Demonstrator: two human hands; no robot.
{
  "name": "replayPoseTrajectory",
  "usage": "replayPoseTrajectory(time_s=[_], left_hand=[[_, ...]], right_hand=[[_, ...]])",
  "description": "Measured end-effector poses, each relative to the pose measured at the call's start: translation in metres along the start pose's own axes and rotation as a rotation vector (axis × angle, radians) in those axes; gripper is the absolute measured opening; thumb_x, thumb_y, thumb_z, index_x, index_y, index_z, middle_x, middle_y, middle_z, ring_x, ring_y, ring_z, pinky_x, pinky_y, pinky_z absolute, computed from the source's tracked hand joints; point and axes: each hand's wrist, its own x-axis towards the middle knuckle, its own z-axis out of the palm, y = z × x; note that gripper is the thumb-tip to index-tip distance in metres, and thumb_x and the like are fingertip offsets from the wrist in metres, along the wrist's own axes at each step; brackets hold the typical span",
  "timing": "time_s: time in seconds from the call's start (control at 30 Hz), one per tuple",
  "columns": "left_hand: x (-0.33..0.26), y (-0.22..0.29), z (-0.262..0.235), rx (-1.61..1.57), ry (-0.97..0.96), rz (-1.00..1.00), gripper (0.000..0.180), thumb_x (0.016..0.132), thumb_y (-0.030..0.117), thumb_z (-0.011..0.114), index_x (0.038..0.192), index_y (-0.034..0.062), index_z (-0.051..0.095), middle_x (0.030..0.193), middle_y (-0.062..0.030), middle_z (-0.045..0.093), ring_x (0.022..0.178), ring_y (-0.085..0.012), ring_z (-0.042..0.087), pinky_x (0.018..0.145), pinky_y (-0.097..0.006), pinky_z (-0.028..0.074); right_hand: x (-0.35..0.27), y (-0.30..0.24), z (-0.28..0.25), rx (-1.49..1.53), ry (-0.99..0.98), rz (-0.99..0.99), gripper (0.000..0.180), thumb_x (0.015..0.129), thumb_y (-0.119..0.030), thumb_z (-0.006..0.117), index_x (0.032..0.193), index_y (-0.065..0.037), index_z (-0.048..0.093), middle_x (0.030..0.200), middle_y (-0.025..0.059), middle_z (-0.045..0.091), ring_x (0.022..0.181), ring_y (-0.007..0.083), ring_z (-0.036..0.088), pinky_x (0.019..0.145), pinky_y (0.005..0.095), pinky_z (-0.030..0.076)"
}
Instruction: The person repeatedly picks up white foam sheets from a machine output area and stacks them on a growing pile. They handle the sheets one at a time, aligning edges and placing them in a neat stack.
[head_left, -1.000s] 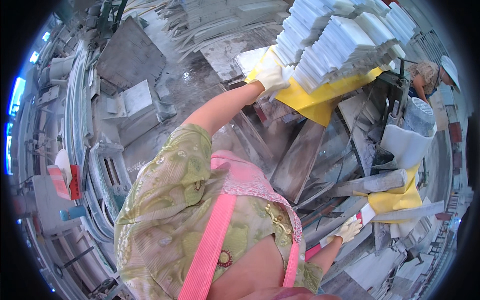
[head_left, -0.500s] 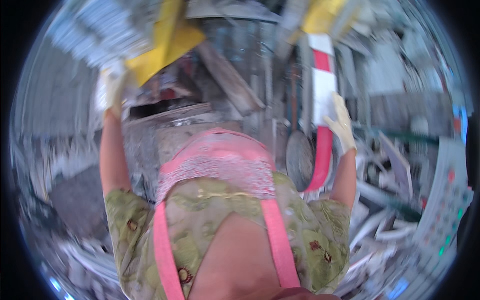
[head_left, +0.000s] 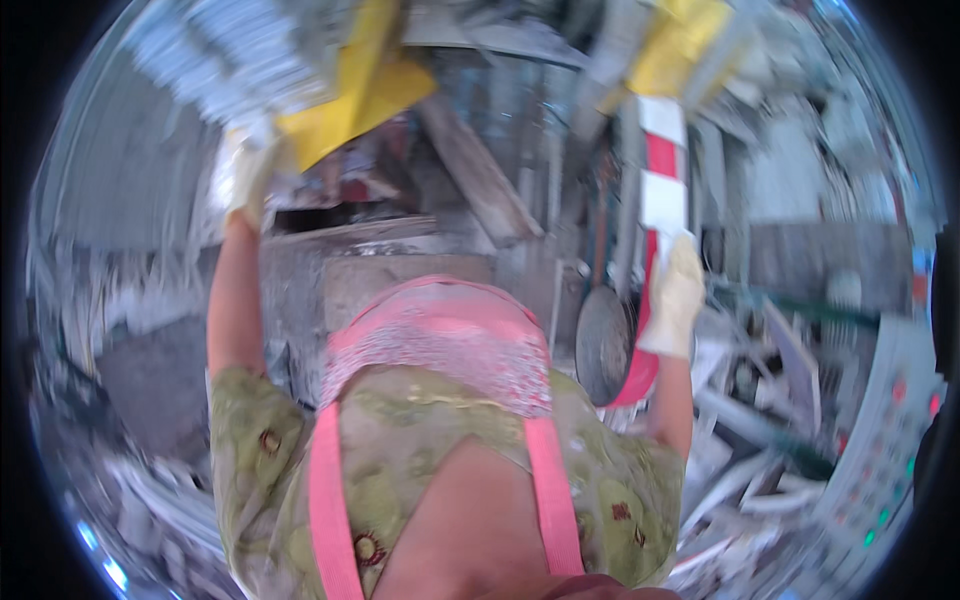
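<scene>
My left hand (head_left: pixel 245 175), in a pale glove, is raised at the upper left and grips the edge of a yellow sheet (head_left: pixel 345 95) that carries a stack of pale grey blocks (head_left: pixel 215 50). My right hand (head_left: pixel 672 295), also gloved, is closed around a red and white striped pole (head_left: pixel 655 180) that stands upright at the right. The picture is blurred by motion. My green patterned top with pink straps (head_left: pixel 440 440) fills the lower middle.
A grey slanted beam (head_left: pixel 480 175) and a concrete block (head_left: pixel 400 265) lie ahead. A dark round pan-like thing (head_left: pixel 600 345) hangs beside the pole. Another yellow shape (head_left: pixel 675 45) is at the top right. Grey rubble and planks (head_left: pixel 760 420) are scattered to the right.
The view swung from the left side to face forward. The yellow sheet with blocks moved from upper right to upper left, and my right hand took hold of the striped pole.
</scene>
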Motion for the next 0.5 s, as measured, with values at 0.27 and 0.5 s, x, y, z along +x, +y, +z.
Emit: replayPoseTrajectory(time_s=[0.27,0.5], left_hand=[[-0.011,0.038,0.000,0.567,0.136,-0.249,0.064,0.073,0.046,0.071,0.114,-0.0030,0.068,0.103,-0.0232,0.070,0.100,-0.0354,0.068,0.087,-0.042,0.053],[-0.028,0.071,-0.004,0.302,0.058,-0.402,0.062,0.076,0.044,0.065,0.113,-0.0051,0.065,0.104,-0.0261,0.070,0.100,-0.0378,0.069,0.087,-0.043,0.053]], right_hand=[[0.050,-0.007,0.002,-0.184,-0.318,-0.151,0.070,0.092,-0.031,0.066,0.148,0.005,0.042,0.154,0.0225,0.043,0.145,0.0331,0.039,0.120,0.0440,0.028],[0.074,-0.057,-0.028,-0.156,-0.608,0.122,0.096,0.084,-0.029,0.073,0.158,0.001,0.020,0.163,0.0196,0.028,0.149,0.0321,0.032,0.118,0.0466,0.033]])
